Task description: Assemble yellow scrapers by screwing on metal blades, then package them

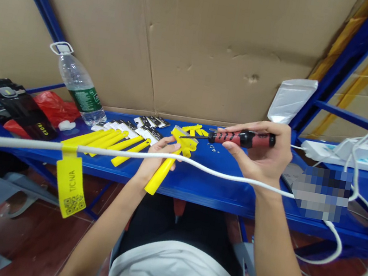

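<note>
My left hand [155, 159] grips a yellow plastic tool [165, 168] by its handle, head end tilted up over the blue shelf [204, 184]. My right hand [262, 156] holds a red and black screwdriver [242, 139] level, with its dark tip against the yellow tool's head [184, 139]. Several more yellow handles [113, 141] with white and black heads [132, 127] lie in a row on the shelf to the left. Small yellow parts [195, 129] and tiny screws [213, 148] lie just behind the tool.
A white cable [220, 173] with a yellow tag [70, 187] stretches across in front of my wrists. A water bottle [78, 85], red bag [55, 107] and black items [23, 108] stand at left. A white power strip [353, 157] sits at right. Cardboard [185, 48] backs the shelf.
</note>
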A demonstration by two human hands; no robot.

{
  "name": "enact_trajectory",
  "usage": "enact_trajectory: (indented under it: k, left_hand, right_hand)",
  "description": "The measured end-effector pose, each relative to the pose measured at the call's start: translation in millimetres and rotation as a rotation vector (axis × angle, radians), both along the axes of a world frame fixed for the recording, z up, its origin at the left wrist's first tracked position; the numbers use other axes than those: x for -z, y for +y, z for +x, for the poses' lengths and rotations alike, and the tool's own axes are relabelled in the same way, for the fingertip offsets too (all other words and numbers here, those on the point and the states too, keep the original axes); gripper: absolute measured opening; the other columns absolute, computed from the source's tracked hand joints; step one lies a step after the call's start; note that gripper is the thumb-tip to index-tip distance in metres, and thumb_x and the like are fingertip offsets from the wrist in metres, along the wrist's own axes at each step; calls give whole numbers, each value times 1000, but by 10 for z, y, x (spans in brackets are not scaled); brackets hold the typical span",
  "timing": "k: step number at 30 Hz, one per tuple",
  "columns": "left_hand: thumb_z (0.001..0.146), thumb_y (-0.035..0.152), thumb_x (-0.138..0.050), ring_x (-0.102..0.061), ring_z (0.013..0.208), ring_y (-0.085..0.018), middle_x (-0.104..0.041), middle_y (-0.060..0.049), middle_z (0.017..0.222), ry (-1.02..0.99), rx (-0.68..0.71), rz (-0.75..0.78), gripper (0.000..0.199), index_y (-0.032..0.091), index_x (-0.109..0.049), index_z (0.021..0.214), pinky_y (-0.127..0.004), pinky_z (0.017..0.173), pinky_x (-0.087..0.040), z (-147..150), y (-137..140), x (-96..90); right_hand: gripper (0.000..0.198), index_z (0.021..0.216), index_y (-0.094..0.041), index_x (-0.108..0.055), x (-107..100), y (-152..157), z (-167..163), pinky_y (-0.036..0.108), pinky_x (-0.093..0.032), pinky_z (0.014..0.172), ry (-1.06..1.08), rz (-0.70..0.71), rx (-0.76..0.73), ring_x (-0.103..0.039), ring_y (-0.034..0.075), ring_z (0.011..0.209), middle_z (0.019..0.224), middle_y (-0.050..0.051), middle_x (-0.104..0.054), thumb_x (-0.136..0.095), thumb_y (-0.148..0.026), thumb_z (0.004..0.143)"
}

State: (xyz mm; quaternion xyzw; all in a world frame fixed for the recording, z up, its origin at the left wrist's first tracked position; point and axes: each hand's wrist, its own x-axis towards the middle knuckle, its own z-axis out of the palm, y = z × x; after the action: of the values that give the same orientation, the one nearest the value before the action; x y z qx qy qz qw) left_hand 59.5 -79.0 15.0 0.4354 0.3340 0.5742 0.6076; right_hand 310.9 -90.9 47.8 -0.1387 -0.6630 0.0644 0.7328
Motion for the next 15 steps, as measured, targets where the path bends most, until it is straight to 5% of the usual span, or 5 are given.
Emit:
enact_trajectory:
  k: [5,11,15]
  left_hand:
    - [72,31,-102,-74,62,-16,-79,-2,92,2,20,12,55,19,-67,113,-21,40,-51,3,6,21]
    - [71,34,-102,-73,60,-15,-77,-1,87,13,-19,0,56,19,-68,113,-21,41,-51,-14,27,34]
    - [74,35,-101,-71,62,-13,-77,-1,86,7,-29,0,56,19,-68,117,-18,44,-50,-29,30,45]
  right_hand:
    - [61,120,-35,-68,-24,15,4,48,-75,86,51,36,40,-86,29,89,102,-1,-80,-109,-31,75]
    - [61,135,-35,-58,-26,-7,-13,59,-71,107,-87,-21,-109,-86,32,116,129,4,-84,-98,-34,90]
    - [54,128,-32,-65,28,-22,-19,54,-72,101,-69,-38,-52,-88,33,109,117,3,-85,-100,-25,87]
